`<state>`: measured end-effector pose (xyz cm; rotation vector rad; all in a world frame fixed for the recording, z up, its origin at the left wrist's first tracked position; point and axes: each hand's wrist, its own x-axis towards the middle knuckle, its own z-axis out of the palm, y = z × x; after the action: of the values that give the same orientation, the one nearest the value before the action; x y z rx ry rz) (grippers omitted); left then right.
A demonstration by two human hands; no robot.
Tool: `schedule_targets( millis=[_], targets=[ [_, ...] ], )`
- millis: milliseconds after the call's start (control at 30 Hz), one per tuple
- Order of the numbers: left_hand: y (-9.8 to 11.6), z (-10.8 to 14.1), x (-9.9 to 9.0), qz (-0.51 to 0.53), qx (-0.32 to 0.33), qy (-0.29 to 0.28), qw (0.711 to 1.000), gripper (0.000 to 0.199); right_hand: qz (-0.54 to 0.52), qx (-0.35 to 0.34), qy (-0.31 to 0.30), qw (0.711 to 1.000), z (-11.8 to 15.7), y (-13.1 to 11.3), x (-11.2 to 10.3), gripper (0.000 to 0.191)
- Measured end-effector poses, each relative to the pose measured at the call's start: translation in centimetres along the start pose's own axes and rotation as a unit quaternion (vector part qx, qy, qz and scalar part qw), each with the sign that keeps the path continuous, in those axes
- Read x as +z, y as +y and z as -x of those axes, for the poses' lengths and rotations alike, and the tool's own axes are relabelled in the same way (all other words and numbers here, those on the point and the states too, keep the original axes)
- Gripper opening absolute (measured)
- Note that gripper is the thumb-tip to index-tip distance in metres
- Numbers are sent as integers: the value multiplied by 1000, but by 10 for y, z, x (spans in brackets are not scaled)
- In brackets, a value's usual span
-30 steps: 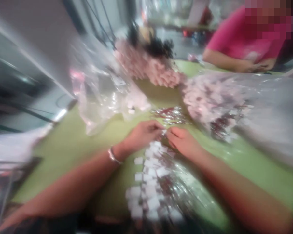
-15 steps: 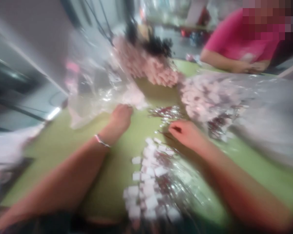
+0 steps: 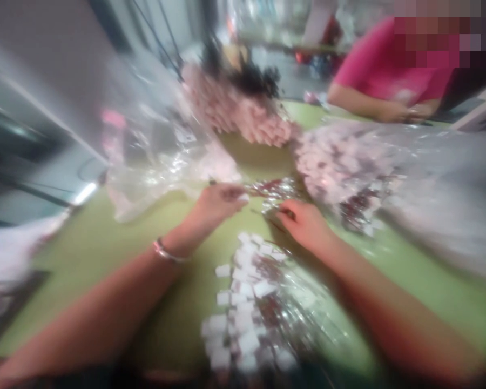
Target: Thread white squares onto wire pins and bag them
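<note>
My left hand (image 3: 221,202), with a bracelet at the wrist, is closed in a pinch on a small white piece (image 3: 243,198) left of a small pile of shiny strips (image 3: 277,189). Just below that pile, the thumb and fingers of my right hand (image 3: 297,216) are pressed together; whatever they hold is too blurred to make out. White tags (image 3: 245,292) with dark red and clear, shiny strands lie in a long heap on the green table (image 3: 166,297), nearer to me than both hands.
Bundles of pink pieces (image 3: 263,121) lie at the back. Crumpled clear plastic (image 3: 146,173) is at the left. To the right are a pale pink heap (image 3: 340,156) and a large plastic bag (image 3: 449,189). Across the table sits a person in a pink top (image 3: 389,70).
My left hand has moved right from the edge of the clear plastic, toward the shiny strips, and a white piece now shows at its fingertips. My right hand has barely moved.
</note>
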<state>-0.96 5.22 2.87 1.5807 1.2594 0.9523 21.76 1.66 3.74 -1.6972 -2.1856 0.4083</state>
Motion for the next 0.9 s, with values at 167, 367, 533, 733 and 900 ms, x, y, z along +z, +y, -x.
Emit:
schedule_targets(
  millis=[167, 367, 533, 733, 900],
  targets=[
    [-5, 5, 10, 206, -66, -75, 974, 28, -30, -21, 13, 999, 7, -10, -7, 14],
    [-2, 8, 12, 259, -47, -109, 959, 26, -108, -22, 33, 993, 11, -14, -9, 17],
    [-2, 7, 11, 286, -82, -122, 947, 29, -99, -44, 12, 994, 10, -14, -12, 23],
    [-5, 6, 6, 298, -112, -163, 934, 26, -20, -138, 64, 988, 7, -6, -12, 19],
    [-3, 7, 6, 259, -120, -185, 940, 29, 104, -228, 137, 958, 10, -7, -8, 25]
  ],
)
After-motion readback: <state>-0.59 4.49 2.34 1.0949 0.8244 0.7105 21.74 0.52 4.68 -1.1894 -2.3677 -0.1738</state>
